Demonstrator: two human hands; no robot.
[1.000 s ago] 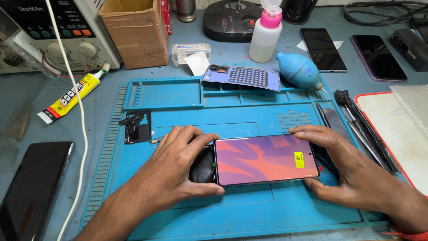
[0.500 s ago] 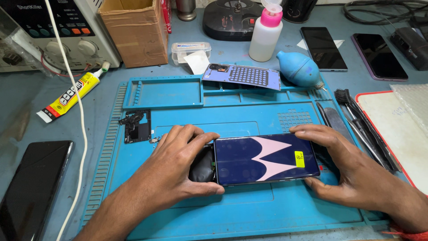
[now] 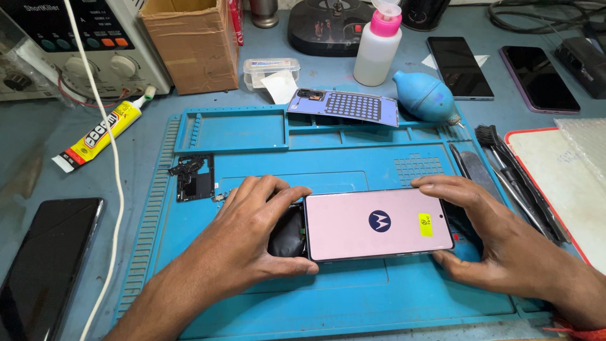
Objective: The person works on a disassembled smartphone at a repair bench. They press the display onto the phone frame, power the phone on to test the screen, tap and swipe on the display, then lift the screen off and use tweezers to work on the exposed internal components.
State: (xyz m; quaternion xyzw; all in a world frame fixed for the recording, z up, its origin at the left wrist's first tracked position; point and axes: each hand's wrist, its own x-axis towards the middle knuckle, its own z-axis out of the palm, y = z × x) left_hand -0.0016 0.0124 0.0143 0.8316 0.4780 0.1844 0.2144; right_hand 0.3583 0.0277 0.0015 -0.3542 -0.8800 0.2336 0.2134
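Two hands frame one phone [image 3: 379,224] in my head view. It lies flat, long side across, near the middle of the blue mat [image 3: 328,303], screen up and lit pale pink with a round dark mark in the centre and a small yellow sticker [image 3: 426,225] toward its right end.

My left hand [image 3: 255,230] curls round the phone's left end, thumb pressed against the near edge, fingers arched over the far corner. Under that palm sits a dark lump [image 3: 287,237], just beside the phone's end; I cannot tell what it is, perhaps a loose part or a pad.

My right hand [image 3: 499,246] clasps the right end, fingers laid along the far edge, thumb at the near corner. Both grips are snug on the phone's ends, neither lifting it off the mat as far as I can see.

Left of the left hand, a small black part [image 3: 196,183] lies on the mat. Farther back, a purple back cover [image 3: 344,106] rests across the mat's tray section, with a blue blower [image 3: 424,95] beside it and a white bottle [image 3: 377,47] behind. Tools [image 3: 511,170] lie along the mat's right edge. A glue tube [image 3: 101,134] and a dark phone [image 3: 44,265] lie off the mat to the left.
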